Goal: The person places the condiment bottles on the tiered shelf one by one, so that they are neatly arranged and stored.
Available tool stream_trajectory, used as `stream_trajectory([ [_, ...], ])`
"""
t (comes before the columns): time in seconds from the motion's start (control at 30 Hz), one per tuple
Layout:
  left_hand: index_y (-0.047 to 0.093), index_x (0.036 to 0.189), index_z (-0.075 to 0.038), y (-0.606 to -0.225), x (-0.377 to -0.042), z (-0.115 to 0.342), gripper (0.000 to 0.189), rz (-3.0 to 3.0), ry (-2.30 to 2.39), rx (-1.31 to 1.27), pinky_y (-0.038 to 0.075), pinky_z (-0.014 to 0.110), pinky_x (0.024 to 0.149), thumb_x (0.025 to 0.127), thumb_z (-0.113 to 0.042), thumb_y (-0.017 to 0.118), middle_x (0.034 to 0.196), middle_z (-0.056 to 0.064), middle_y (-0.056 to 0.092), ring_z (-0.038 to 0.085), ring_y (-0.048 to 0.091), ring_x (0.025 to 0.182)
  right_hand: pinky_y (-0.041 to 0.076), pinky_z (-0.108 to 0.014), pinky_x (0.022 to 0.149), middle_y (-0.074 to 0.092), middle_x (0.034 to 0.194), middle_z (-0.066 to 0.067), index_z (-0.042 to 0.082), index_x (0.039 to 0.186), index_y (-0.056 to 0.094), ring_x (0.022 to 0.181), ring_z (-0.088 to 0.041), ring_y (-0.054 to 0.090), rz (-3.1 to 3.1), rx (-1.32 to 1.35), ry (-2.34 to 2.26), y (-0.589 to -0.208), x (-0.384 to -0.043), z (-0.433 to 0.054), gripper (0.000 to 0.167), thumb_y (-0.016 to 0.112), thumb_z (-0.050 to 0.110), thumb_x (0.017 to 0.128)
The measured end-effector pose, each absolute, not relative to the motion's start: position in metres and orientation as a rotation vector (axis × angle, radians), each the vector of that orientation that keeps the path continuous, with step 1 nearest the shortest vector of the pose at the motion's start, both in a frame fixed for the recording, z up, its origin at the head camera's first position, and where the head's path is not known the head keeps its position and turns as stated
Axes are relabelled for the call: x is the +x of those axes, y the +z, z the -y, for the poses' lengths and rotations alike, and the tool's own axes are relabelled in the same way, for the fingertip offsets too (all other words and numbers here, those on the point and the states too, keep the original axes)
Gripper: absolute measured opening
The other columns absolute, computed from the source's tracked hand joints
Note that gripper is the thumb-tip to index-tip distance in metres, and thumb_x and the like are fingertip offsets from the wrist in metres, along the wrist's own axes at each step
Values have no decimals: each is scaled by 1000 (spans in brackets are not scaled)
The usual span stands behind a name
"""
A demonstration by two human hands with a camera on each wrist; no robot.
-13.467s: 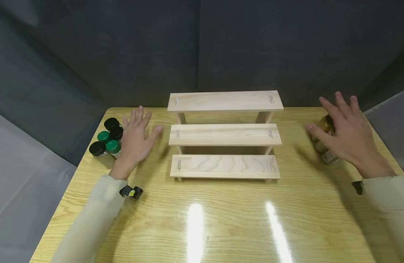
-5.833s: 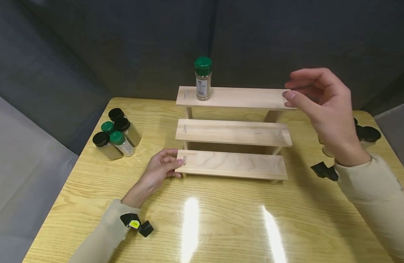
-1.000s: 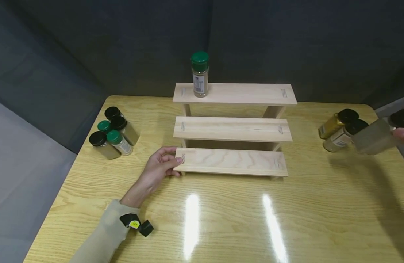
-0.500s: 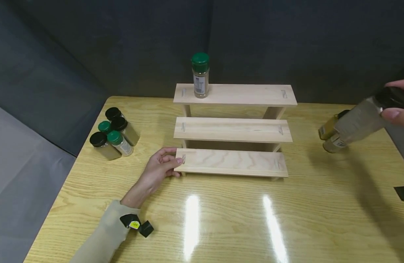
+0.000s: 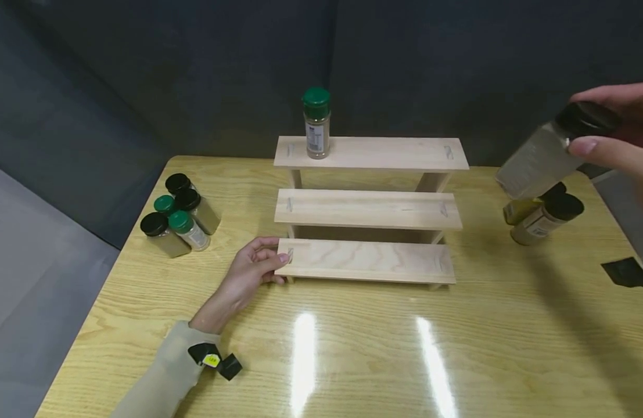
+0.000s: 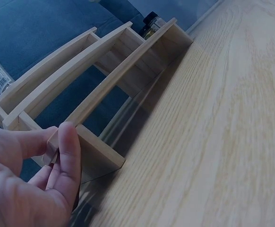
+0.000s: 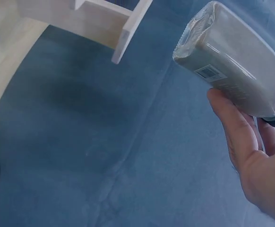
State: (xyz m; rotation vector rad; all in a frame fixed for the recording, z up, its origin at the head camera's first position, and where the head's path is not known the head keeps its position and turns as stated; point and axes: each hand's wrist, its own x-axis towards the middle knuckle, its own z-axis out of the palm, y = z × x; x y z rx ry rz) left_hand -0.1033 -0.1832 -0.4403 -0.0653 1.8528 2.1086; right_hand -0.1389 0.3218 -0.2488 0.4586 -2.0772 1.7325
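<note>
A three-tier wooden shelf [image 5: 368, 259] stands mid-table. My left hand [image 5: 253, 264] pinches the left end of its lowest board, thumb on top; the left wrist view shows the fingers [image 6: 69, 156] curled round that board end. At the right, my right hand [image 5: 621, 128] grips a spice jar [image 5: 535, 159] by its black lid, partly cut off by the frame edge. This jar is tilted in the air, its base toward the shelf; the right wrist view shows its clear body [image 7: 236, 56] with grey-brown contents. A green-lidded spice jar [image 5: 317, 125] stands upright on the top board, toward its left end.
Several spice jars with black and green lids [image 5: 181, 222] cluster on the table's left. Two more black-lidded jars, one labelled [image 5: 538, 225] and one yellowish [image 5: 517, 210], stand at the right below the held jar. Dark cloth [image 5: 405, 69] hangs behind the table.
My right hand has brought the black-lidded jar up and leftward from the right edge, toward the shelf. The left hand keeps its hold on the lowest board.
</note>
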Motion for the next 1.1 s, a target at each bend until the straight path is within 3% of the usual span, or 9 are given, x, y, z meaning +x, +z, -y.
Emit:
stream_trajectory([
  [0.33,44,147,10,-441,-103,184,45,-1855,2103,-67,64,25,70,107,7,63,95,4,69,14,67,84,60,-17,89,75,119,-20,-25,128,62,104,-24,74,1835,612,2096,-233,-153,-286,48,59,-38,82],
  [0.73,44,147,10,-440,-103,182,44,-1836,2125,-59,64,25,69,107,8,63,95,3,69,14,67,85,59,-23,90,72,123,-24,-22,129,65,100,-27,72,1894,583,2075,-217,-159,-252,45,73,-30,85],
  [1.1,42,150,11,-441,-105,182,47,-1819,2134,-30,64,26,71,107,7,63,97,3,69,15,67,89,54,-19,89,70,127,-14,-7,131,73,96,-22,65,2173,539,1812,-212,-170,-230,43,78,-18,90],
])
